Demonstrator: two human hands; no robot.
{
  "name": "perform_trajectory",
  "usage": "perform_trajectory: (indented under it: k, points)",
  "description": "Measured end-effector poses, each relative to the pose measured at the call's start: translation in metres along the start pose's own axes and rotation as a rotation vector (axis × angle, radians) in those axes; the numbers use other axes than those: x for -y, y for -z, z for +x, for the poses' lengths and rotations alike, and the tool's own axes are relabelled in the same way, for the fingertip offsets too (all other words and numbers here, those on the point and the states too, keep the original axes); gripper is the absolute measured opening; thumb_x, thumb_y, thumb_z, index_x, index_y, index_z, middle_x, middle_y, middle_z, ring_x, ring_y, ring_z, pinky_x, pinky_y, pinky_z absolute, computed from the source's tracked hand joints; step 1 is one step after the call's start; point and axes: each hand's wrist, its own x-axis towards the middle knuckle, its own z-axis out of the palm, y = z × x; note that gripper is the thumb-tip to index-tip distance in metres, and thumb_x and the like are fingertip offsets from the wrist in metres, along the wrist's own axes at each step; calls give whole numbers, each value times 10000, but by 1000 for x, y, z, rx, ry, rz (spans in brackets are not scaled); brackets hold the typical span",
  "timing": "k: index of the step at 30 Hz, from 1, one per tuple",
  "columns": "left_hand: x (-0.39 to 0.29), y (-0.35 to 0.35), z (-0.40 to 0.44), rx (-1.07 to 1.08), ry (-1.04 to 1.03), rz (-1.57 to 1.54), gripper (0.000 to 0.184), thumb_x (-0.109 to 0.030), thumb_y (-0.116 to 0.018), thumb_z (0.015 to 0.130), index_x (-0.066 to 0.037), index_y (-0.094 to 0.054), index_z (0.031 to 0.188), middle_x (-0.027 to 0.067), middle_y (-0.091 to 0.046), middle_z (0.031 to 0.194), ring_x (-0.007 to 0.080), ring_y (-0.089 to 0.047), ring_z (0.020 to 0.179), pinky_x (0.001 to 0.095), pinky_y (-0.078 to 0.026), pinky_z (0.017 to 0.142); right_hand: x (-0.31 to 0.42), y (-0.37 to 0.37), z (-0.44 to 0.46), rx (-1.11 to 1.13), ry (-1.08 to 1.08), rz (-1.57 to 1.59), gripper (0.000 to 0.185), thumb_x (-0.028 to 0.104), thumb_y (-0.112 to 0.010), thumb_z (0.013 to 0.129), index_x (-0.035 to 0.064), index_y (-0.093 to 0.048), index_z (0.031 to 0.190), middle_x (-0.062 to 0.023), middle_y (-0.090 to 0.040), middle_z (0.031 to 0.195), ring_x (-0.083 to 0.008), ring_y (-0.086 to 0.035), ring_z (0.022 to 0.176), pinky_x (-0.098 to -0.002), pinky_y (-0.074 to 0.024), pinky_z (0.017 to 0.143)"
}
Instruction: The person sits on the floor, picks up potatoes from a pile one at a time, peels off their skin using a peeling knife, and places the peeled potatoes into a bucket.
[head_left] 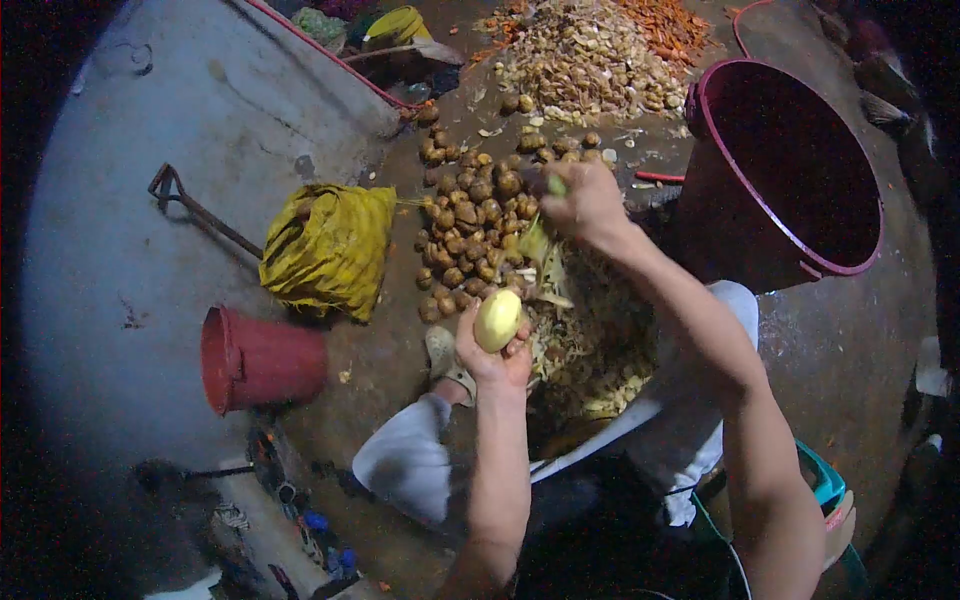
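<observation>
A pale yellow peeled potato [498, 320] rests in my left hand [492, 368], the fingers curled around its lower part. Up and to the right, my right hand [590, 205] is closed on a small green-handled tool [556, 185], whose shape is blurred by motion. Just below that hand is a blurred yellow-green strip of peel [538, 245]. Unpeeled brown potatoes [465, 215] lie in a heap on the floor beyond my left hand. Peelings [575, 345] are piled between my legs.
A large dark red tub [735, 200] stands at right, a smaller red bucket [270, 360] at left. Near the wall sits a yellow sack [325, 250]. Farther back are a pale heap of peelings or pieces [590, 65] and orange pieces [675, 35]. A teal container [820, 475] is at lower right.
</observation>
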Motion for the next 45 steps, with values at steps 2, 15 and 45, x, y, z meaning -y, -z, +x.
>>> perform_trajectory:
  k: [2, 15, 45]
  points:
    - [7, -4, 2, -327, -103, 13, 259, -301, -532, 852, -65, -582, 946, 101, -631, 896, 179, -561, 587, 238, -421, 406, 31, 5, -19, -51, 396, -200, 234, 277, -724, 590, 198, -634, 791, -30, -601, 680, -237, -586, 745, -398, -370, 723]
    - [-2, 16, -7, 6, -55, 44, 288, -235, -541, 853, -5, -589, 1019, 114, -632, 918, 210, -634, 764, 313, -542, 612, 6, 3, -7, -116, 475, -280, 314, 252, -756, 538, 192, -636, 821, -29, -571, 710, -239, -557, 732, -375, -349, 710]
    - [8, 10, -1, -99, 72, -328, 413, -379, -425, 869, -23, -588, 1000, 119, -602, 845, 175, -503, 594, 252, -382, 417, 28, -10, -26, -47, 362, -307, 350, 366, -774, 562, 143, -597, 766, -50, -612, 711, -267, -590, 760, -409, -391, 727]
